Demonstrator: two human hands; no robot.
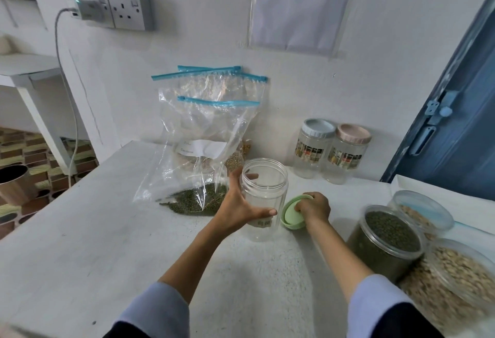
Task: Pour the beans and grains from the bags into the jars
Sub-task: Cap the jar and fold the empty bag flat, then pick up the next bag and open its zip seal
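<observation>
The empty jar [263, 198] stands open on the table [107, 230], your left hand [238, 203] wrapped round its side. Your right hand [314, 206] grips the green lid [290, 213] just beside it, fingers curled on its edge. The bean bag [198, 150] leans behind.

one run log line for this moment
left hand grips empty clear plastic jar | right hand holds green round lid | pour not begun

On the white tabletop [93, 230] the left hand [238, 203] grips an empty, lidless clear jar [263, 198] standing upright, while the right hand [314, 207] holds a green lid [290, 215] tilted just beside it. Zip bags [206, 134] lean against the wall behind, one holding green beans [195, 199]; filled jars [388, 238] stand at right
</observation>
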